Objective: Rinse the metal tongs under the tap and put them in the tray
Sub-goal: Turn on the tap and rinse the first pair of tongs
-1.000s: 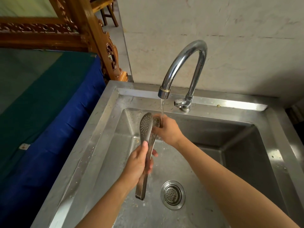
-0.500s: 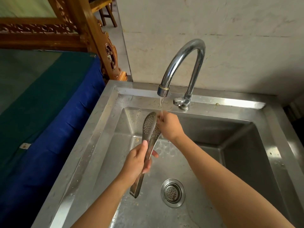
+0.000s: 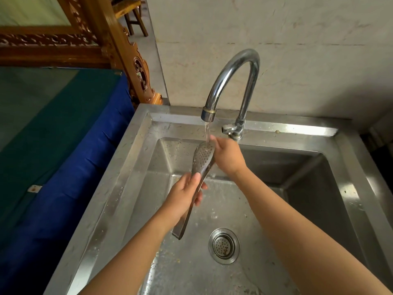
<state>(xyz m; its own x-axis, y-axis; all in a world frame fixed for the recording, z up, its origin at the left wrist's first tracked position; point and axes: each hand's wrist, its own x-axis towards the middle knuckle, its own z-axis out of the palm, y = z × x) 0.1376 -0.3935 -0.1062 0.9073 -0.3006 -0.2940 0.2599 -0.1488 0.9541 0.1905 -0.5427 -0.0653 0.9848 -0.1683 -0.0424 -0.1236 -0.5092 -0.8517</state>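
The metal tongs [image 3: 202,160] have perforated spoon-shaped heads and a long flat handle, and they slant over the steel sink [image 3: 136,167]. My left hand [image 3: 182,199] grips them around the middle. My right hand [image 3: 228,157] holds the perforated head from the right side. Water runs from the curved chrome tap [image 3: 231,81] onto the tip of the head. The hinge end hangs low, left of the drain. No tray is in view.
A round drain strainer [image 3: 224,245] sits in the sink floor. The tap's handle [image 3: 228,128] is on the back ledge. A table under a blue and green cloth [image 3: 63,145] stands left of the sink, with carved wooden furniture [image 3: 119,50] behind it.
The tongs' head has swung right and up under the water stream, tilting the tongs more. My right hand shifted from the front of the head to its right side.
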